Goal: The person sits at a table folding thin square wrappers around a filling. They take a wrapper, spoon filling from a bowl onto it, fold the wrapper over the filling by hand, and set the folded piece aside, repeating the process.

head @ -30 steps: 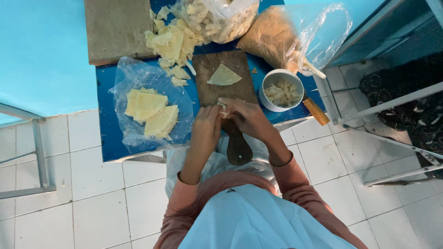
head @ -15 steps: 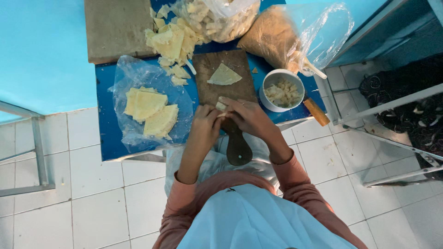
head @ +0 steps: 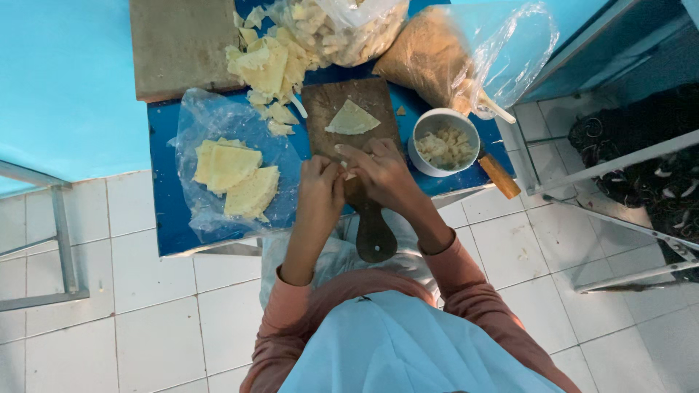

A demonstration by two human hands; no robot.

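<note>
Nearest the camera, both forearms in salmon sleeves reached forward over the lap to the near edge of the blue worktop (head: 169, 225). The left hand (head: 320, 191) and the right hand (head: 380, 173) met above the wooden cutting board (head: 348, 109), fingers curled together around a small pale piece of dough wrapper (head: 350, 175); each grip was closed to a pinch on it, with only a sliver of the piece showing between the fingertips, so its direction could not be told. The board's long axis ran away from the person, its rounded handle (head: 375, 236) pointing back toward the lap and hanging off the worktop edge. Beyond the hands a triangular wrapper (head: 352, 118) lay flat on the board, its apex pointing away. To the right, just beside the board, stood a white bowl (head: 419, 145) of pale filling, with a wooden-handled tool (head: 499, 175) at its far side. To the left, stacked yellow wrappers (head: 234, 175) rested on clear plastic. Farther off lay a heap of wrapper scraps (head: 266, 65), a bag of pale pieces (head: 349, 29) and a bag of brown crumbs (head: 429, 58)
</note>
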